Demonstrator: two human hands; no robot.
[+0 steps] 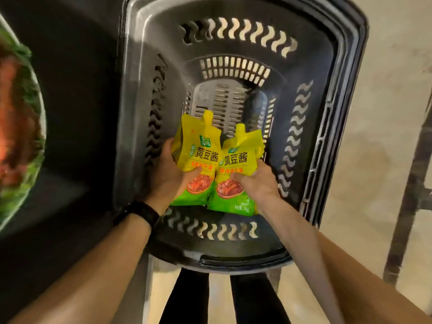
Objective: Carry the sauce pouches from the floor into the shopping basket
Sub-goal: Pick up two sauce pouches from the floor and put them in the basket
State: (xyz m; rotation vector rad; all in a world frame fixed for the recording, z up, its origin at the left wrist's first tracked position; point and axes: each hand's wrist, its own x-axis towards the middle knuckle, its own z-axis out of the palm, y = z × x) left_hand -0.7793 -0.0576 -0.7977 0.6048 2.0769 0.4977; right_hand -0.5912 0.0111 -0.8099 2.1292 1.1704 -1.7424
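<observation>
A deep dark grey shopping basket (pixel 236 26) with wavy slots in its walls fills the middle of the head view. Inside its opening I hold yellow-and-green sauce pouches with spouts pointing away from me. My left hand (pixel 169 175) grips the left sauce pouch (pixel 198 155), with more pouches stacked behind it. My right hand (pixel 256 182) grips the right sauce pouch (pixel 236 167). The two front pouches sit side by side, touching, above the basket's slotted bottom. A black band is on my left wrist.
A dark wall or panel (pixel 77 113) stands left of the basket, with a blurred round food picture (pixel 16 127) at the far left. Beige floor (pixel 385 113) lies to the right, with a dark metal frame (pixel 411 183). My dark-trousered legs (pixel 184 298) show below the basket.
</observation>
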